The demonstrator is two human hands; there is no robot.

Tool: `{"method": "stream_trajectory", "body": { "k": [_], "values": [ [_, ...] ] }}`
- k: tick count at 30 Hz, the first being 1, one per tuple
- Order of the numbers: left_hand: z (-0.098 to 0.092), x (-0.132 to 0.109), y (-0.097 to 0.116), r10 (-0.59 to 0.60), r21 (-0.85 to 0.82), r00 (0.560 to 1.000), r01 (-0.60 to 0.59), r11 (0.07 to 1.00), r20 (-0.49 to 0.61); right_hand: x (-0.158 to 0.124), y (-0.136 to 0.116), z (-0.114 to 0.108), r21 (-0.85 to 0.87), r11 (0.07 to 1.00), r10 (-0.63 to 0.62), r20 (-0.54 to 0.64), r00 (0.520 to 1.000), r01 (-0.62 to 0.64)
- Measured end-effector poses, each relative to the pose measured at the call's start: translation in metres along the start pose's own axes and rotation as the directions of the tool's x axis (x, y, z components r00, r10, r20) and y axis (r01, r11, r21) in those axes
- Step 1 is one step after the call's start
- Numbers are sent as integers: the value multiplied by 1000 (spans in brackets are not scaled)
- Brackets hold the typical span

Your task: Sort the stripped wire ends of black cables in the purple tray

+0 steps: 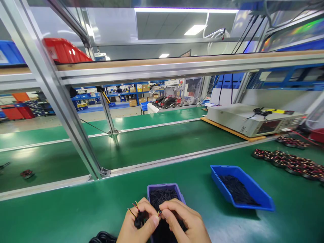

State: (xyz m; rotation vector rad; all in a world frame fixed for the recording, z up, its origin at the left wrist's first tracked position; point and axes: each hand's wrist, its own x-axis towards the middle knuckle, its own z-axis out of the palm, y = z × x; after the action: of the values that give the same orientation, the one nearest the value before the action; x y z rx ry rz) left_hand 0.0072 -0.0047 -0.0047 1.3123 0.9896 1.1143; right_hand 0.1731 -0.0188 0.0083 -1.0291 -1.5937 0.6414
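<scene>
**"What's in your hands?"**

"My left hand (148,221) is closed on a small black wired part (138,221), with its red, yellow and black leads (133,208) splaying out. My right hand (184,224) pinches one lead tip (159,213) between thumb and finger. Both grips are clamped."

**"Where's the work?"**

"Right above the purple bin (164,185) of short black tubes (162,195). A coiled black cable (102,238) lies nearest me."

**"What step is this?"**

"Fine work on one lead end, I'd judge. It calls for steady fingertips."

**"What's beyond?"**

"A tilted blue tray (243,179) of more tubes (235,190), rows of round wound coils (286,162), then a grey instrument (243,118) on the far bench (162,135)."
</scene>
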Motion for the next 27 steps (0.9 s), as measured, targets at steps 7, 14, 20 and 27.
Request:
{"method": "stream_trajectory", "body": {
  "k": [7, 14, 20, 27],
  "values": [
    [-1, 1, 2, 29, 27, 1000, -29, 999, -9, 3, -3, -6, -133, 969, -214, -14, 977, 210],
    [-4, 2, 6, 36, 58, 999, -37, 998, 22, 4, -2, -7, -192, 941, -277, 36, 960, 279],
    [-4, 2, 0, -51, -32, 998, 52, 998, 26, 3, 1, -5, -232, 932, -254, 134, 958, 280],
    [-5, 3, -3, -99, -58, 995, 100, 993, 14, 2, 6, -6, -115, 971, -205, 37, 978, 208]
  ]
}}
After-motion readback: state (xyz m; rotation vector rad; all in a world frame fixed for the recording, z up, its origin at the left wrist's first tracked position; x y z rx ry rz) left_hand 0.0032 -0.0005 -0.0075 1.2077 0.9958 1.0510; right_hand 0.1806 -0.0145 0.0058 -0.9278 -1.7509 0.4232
